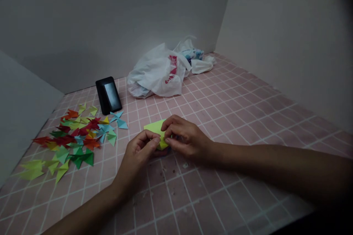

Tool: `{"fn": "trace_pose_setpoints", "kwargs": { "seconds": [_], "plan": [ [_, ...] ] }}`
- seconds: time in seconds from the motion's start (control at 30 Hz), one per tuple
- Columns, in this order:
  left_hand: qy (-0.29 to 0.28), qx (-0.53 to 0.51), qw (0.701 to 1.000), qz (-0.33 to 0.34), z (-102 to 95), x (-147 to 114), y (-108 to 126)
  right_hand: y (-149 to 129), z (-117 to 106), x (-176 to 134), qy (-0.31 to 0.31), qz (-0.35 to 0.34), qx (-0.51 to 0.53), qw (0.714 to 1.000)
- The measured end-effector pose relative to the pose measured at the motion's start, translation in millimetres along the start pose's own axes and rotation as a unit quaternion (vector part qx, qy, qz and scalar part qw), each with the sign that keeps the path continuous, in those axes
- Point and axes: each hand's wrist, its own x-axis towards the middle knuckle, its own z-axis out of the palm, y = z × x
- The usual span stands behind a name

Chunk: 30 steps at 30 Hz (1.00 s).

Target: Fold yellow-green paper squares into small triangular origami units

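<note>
In the middle of the head view my left hand [139, 152] and my right hand [191, 139] come together over a small yellow piece of folded paper [161, 144]. My left thumb and forefinger pinch its left side. The fingers of my right hand are curled in on its right edge and partly cover it. Just behind my fingertips is a yellow-green paper square [152, 127]; I cannot tell whether it is part of the same sheet. To the left lie many folded paper figures [82, 132] in red, orange, yellow, green and light blue.
A black phone-like device [108, 95] rests behind the paper figures. Farther back are a crumpled white plastic bag [157, 71] with red print and a blue-patterned packet [194, 54]. Pink tiled-pattern covering [234, 106] spreads beneath everything, with grey walls [110, 18] around it.
</note>
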Motion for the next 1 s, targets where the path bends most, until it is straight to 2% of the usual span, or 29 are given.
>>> {"fn": "trace_pose_setpoints", "kwargs": {
  "seconds": [0.3, 0.5, 0.7, 0.9, 1.0],
  "plan": [
    [0.002, 0.013, 1.000, 0.006, 1.2, -0.2, 2.5, -3.7, 2.5, 1.5, -0.007, 0.148, 0.062, 0.987],
    [0.011, -0.010, 1.000, -0.006, 1.6, -0.4, 1.0, -5.6, 2.1, 2.0, -0.007, 0.169, 0.078, 0.982],
    [0.018, 0.008, 1.000, 0.010, 3.8, -1.8, 3.1, -8.4, 2.3, 2.4, -0.001, 0.188, 0.069, 0.980],
    [0.022, 0.039, 0.999, 0.019, 2.3, -2.3, 1.6, -11.0, 3.0, 2.1, -0.013, 0.270, 0.113, 0.956],
    [0.023, 0.039, 0.999, 0.017, 2.8, -2.7, 2.2, -11.7, 2.6, 2.3, -0.021, 0.287, 0.128, 0.949]
  ]
}}
